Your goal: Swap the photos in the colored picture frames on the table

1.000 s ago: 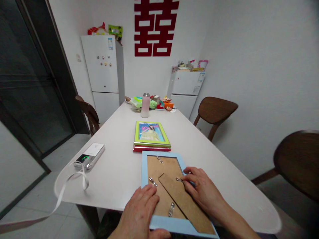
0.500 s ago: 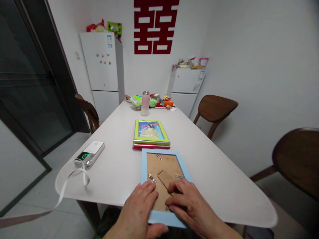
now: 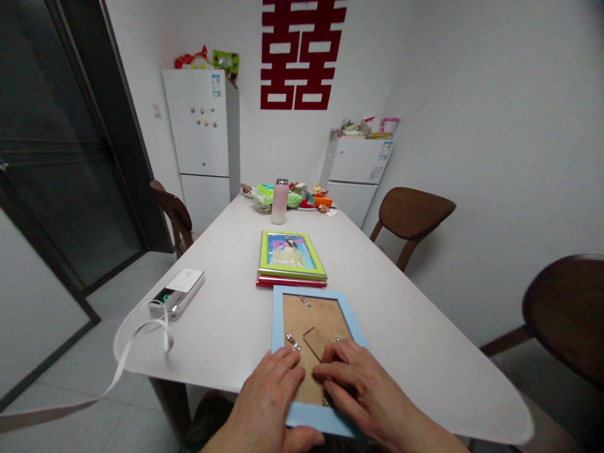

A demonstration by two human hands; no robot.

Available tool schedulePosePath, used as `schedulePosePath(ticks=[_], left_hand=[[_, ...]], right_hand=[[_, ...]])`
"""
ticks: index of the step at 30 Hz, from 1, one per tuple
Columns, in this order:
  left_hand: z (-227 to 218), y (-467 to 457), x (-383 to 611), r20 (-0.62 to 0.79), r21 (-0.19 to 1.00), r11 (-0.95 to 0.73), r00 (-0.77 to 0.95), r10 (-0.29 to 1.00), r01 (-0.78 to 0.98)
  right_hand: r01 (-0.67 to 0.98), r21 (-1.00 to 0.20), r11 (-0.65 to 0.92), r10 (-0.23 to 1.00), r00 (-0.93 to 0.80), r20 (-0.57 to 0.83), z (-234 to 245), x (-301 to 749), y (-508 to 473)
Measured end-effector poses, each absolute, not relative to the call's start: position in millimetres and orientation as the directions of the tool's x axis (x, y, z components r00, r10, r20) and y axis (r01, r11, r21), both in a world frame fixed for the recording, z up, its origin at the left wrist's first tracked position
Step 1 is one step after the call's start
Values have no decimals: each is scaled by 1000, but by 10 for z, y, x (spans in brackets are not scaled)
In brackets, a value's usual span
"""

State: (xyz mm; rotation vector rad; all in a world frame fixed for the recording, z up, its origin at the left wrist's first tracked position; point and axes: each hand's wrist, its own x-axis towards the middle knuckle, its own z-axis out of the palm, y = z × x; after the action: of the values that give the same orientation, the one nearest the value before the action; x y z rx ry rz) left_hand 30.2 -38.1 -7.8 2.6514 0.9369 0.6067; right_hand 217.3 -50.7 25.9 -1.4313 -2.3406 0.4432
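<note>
A light-blue picture frame [image 3: 279, 318] lies face down at the near edge of the table, its brown backing board [image 3: 315, 313] showing. Metal turn clips sit around the board, and a thin slit outlines a flap [image 3: 319, 340] in its middle. My left hand [image 3: 268, 393] holds the frame's near left side, fingers laid on the board and thumb along the near edge. Over the lower right of the board, my right hand [image 3: 361, 387] is closed, its curled fingertips at the flap's slit. Whatever is between those fingertips is hidden.
Beyond the blue frame, a green photo frame [image 3: 321, 275] rests on a red one [image 3: 283, 281]. A power bank [image 3: 186, 296] with a white strap lies left. Farther back stand a pink bottle [image 3: 280, 204] and several packets. Wooden chairs [image 3: 415, 211] flank the table.
My view has shifted slightly, moving the scene a little right and down. My right fingers have drawn closer together over the backing board and cover more of the right clip. The left hand keeps its place.
</note>
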Motion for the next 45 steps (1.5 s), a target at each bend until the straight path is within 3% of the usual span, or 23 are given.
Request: schedulePosePath(ticks=[8,17,22,30,45], left_hand=[[-148,-385,288,421,357,-800,681,599,483],[-151,-358,299,379,435,-763,671,637,479],[-131,-366,300,363,423,-764,681,636,488],[-108,-370,284,444,367,-795,660,606,483],[-99,-387,283,389,359,-779,677,625,514]], right_hand=[[863,-315,394,918,-351,187,154,1896,-69],[843,-120,524,850,-510,133,122,1853,-88],[842,-195,503,864,-490,112,203,1881,-40],[973,-202,114,977,-73,202,191,2041,494],[957,-284,-63,978,116,173,74,2085,690]])
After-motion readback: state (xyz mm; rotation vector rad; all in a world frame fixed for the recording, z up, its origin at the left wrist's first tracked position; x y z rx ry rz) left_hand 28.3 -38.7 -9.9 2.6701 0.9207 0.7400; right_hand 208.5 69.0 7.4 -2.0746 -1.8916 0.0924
